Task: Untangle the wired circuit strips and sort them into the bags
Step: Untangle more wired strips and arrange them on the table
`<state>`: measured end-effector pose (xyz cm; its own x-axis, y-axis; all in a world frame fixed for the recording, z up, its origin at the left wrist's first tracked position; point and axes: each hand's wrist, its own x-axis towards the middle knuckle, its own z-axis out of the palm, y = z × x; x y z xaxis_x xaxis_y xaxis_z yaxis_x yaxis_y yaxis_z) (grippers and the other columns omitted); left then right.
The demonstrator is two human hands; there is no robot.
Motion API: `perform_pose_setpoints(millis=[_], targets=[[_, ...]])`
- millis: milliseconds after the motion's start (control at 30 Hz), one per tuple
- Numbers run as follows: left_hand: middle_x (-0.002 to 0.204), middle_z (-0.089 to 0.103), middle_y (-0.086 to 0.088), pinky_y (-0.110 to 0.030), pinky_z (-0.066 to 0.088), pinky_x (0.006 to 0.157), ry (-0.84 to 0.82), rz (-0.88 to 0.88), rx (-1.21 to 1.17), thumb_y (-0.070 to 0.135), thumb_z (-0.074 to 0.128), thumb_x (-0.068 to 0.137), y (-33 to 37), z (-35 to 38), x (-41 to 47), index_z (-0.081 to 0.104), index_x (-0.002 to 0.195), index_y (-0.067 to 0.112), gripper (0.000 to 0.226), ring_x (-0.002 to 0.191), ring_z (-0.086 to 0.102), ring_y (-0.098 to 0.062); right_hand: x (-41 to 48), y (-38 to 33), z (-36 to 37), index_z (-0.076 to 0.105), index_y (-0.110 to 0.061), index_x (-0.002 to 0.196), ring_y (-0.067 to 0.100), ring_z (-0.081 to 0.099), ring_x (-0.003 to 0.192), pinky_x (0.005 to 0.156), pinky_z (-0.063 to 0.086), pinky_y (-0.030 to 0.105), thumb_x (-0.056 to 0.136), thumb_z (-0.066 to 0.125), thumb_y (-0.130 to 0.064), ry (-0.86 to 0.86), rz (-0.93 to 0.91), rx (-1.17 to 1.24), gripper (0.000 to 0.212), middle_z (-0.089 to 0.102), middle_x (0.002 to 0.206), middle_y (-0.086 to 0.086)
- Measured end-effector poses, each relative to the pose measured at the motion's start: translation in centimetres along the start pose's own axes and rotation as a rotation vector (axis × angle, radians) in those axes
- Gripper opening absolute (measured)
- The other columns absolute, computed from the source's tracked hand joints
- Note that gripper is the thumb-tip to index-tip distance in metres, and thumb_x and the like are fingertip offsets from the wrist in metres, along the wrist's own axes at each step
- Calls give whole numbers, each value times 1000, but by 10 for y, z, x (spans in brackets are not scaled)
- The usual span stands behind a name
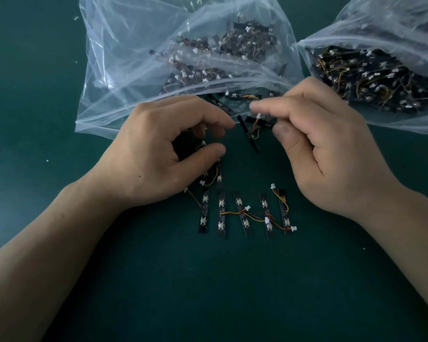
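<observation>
The right hand is pinching a tangled strip between its fingers, just beyond the row of five strips lying separated on the worktop. The left hand is curling over loose strips at the row's left end; I cannot tell whether it is gripping one. Beyond the row, the clear bag and the second bag are holding many strips, so much untangling is probably remaining.

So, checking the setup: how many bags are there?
2. The left bag lies top centre, beyond the left hand; the right bag top right, partly cropped. Others may lie outside view.
</observation>
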<state>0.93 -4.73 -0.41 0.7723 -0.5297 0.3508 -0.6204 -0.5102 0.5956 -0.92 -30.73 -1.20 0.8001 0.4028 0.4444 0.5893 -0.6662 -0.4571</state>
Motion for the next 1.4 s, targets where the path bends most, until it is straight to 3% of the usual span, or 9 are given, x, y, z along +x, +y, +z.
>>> perform_pose_setpoints(millis=[200, 333, 533, 633, 767, 1033, 1233, 1400], targets=[[108, 73, 8, -27, 54, 88, 9, -7, -13, 23, 75, 96, 0, 1, -1, 68, 129, 13, 35, 93, 69, -13, 0, -1, 1, 70, -5, 118, 21, 59, 93, 80, 49, 35, 105, 53, -2, 5, -51, 41, 21, 59, 108, 6], [106, 73, -1, -34, 55, 86, -4, 41, 0, 21, 73, 98, -2, 0, 1, 76, 115, 10, 20, 95, 69, -17, 0, -1, 2, 70, -5, 113, 21, 59, 94, 81, 49, 37, 105, 54, -1, 22, -36, 42, 18, 60, 108, 6], [101, 73, -2, -27, 54, 86, -18, 46, 11, 9, 76, 96, -1, 1, 1, 80, 102, 8, 8, 94, 70, -11, 1, 0, -1, 69, -6, 107, 19, 59, 94, 82, 49, 38, 102, 57, -1, 21, 28, 59, 14, 60, 106, 1], [99, 74, -1, -32, 56, 83, -3, 20, 16, 7, 75, 94, 0, 1, 1, 79, 104, 8, 10, 92, 71, -14, 2, 0, -2, 68, -7, 104, 21, 59, 95, 84, 49, 42, 99, 58, 0, 3, 56, 63, 13, 61, 103, 1], [97, 75, 2, -25, 55, 84, -6, -9, 24, 6, 76, 92, 2, 0, 0, 78, 107, 9, 16, 91, 70, -10, 5, -1, -3, 69, -9, 96, 22, 59, 94, 85, 48, 41, 93, 59, 0, -24, 76, 41, 14, 61, 99, 0], [98, 74, 7, -28, 55, 87, -69, -26, 34, 14, 79, 84, 5, -1, 1, 77, 112, 14, 28, 94, 69, -7, 6, -8, -2, 68, -14, 83, 19, 55, 80, 78, 45, 35, 82, 55, -7, -101, 133, -26, 15, 60, 84, -5], [97, 74, 6, -23, 53, 88, -70, -38, 20, 14, 79, 84, 5, -1, 1, 76, 112, 13, 28, 94, 69, -7, 6, -8, -4, 60, -15, 71, 22, 50, 69, 70, 34, 31, 79, 51, -9, -52, 233, -154, 13, 56, 71, -3], [99, 74, 8, -26, 54, 89, -73, -48, 20, 17, 79, 85, 6, -1, 1, 75, 116, 15, 32, 95, 70, -8, 6, -7, -6, 65, -14, 78, 25, 54, 82, 80, 43, 40, 80, 55, -9, 3, 185, -187, 11, 58, 85, 0]])
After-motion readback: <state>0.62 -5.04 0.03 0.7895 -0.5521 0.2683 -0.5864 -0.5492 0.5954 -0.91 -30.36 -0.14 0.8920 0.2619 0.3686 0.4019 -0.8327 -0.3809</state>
